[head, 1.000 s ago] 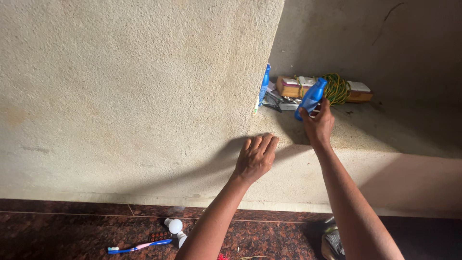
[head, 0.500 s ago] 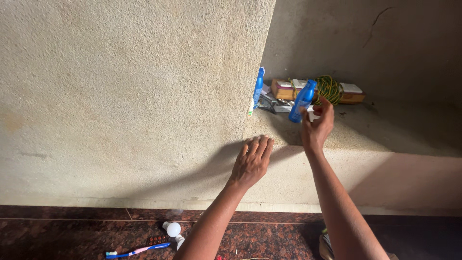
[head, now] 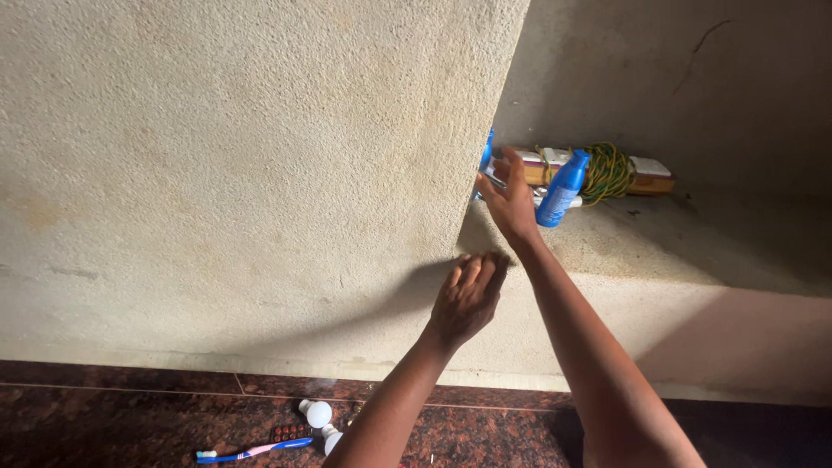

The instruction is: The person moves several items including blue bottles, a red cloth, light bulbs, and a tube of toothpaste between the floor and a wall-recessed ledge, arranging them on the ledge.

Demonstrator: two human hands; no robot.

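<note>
The right hand (head: 510, 201) reaches into the wall niche, fingers loosely spread and holding nothing, toward the small clutter at the left corner. The blue bottle (head: 562, 189) stands just to its right, leaning slightly, long axis near upright, apart from the hand. A second blue bottle (head: 486, 152) peeks from behind the wall edge (head: 494, 130), which crowds the left. The left hand (head: 468, 297) rests flat and empty against the ledge (head: 659, 247) front, lower. Open shelf lies rightward.

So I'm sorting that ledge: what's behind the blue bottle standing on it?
Behind the blue bottle lies a flat wooden board with white fittings and a coil of green and yellow wire. The right hand and the bottle cover the small items on the left.
</note>
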